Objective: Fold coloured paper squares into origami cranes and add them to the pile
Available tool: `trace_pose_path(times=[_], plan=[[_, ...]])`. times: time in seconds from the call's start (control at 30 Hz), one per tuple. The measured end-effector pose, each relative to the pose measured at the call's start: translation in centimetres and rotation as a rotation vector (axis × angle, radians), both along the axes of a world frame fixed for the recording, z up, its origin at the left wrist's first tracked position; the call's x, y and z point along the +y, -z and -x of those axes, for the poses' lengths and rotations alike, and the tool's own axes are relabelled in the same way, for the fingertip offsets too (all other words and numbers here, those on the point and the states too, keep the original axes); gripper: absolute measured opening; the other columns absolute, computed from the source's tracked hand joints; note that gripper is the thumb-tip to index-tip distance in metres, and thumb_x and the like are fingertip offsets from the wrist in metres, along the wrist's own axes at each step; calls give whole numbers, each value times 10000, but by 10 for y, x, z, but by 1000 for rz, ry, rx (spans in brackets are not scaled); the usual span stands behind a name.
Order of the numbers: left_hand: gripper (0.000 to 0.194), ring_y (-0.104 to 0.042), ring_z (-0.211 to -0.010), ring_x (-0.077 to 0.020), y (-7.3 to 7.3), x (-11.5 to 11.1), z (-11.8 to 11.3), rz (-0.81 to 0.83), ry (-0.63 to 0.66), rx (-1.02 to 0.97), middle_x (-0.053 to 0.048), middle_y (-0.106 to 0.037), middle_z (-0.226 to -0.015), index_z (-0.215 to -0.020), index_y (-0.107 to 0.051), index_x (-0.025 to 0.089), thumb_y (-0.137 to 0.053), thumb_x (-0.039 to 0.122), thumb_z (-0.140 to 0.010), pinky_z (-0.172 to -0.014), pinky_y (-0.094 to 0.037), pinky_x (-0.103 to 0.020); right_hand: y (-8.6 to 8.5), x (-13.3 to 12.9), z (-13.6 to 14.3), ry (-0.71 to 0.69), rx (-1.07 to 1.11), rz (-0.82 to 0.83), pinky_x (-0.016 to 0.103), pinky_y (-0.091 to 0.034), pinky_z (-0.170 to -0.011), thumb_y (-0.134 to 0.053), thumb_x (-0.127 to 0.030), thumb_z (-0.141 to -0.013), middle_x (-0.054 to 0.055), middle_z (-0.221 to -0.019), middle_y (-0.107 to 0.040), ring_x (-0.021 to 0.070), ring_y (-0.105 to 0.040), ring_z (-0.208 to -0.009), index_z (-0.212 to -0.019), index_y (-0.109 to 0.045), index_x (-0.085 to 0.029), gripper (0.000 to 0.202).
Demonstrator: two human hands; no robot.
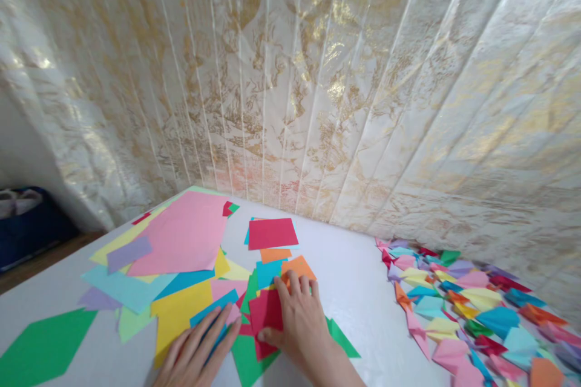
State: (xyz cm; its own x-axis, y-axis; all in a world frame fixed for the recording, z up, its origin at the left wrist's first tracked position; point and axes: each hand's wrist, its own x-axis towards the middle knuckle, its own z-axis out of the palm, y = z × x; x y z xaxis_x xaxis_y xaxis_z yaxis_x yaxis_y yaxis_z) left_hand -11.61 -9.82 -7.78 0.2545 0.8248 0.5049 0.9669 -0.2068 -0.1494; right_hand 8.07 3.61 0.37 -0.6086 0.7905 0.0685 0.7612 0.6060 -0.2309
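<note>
My left hand [200, 347] lies flat with its fingers stretched out over blue paper [222, 303] and yellow paper [181, 311]. To its right, my right hand [304, 320] rests on red paper [263, 308], thumb and fingers spread apart. The thumb touches the red surface, while the fingertips reach the edge of an orange piece [299, 266]. Green paper [249, 354] shows under the red, between my hands. A blue piece [270, 272] lies just beyond my right hand. My palms hide parts of the papers below.
A large pink sheet [181, 233] overlaps other coloured papers at the left. A red rectangle [273, 233] lies farther back. Many folded paper shapes [472, 299] spread over the right of the white table [349, 278]. A shiny patterned curtain [290, 72] hangs behind.
</note>
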Motion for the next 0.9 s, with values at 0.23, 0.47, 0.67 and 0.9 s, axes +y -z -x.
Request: trace_pose_path(times=[0.23,0.47,0.67,0.9], plan=[[745,-508,-1308,-262,-26,1,13,56,32,20,-12,-492,-1479,-1539,-231,334,-466,612,-890,-964,-429,-333,-27,10,-49,59,233,-33,477,-422,-929,-601,-211,-849,137,-1293,-572,318,-512,-1148,-1260,-572,-226,413],[809,-530,-1291,-249,-41,10,-6,51,29,41,-41,-486,-1474,-1564,-127,254,-471,599,-918,-970,-403,-314,22,-11,-142,17,120,-22,464,-441,-912,-587,-109,-751,46,-1303,-598,328,-505,-1199,-998,-685,-327,343],[826,-511,-1306,-277,-56,27,-30,10,21,44,-85,-480,-1483,-1570,-90,202,-473,544,-923,-1003,-403,-352,11,-6,-114,100,130,-279,573,-371,-1003,-584,-89,-723,74,-1534,-404,394,-374,-1368,-1279,-596,-325,604],[689,-543,-1262,-311,-39,0,-6,16,-41,49,-94,-506,-1470,-1463,-435,259,-506,627,-884,-990,-398,-383,10,-16,-24,98,59,21,558,-318,-1103,-702,-525,-767,148,-1580,-308,421,-275,-1428,-1483,-405,-157,858]])
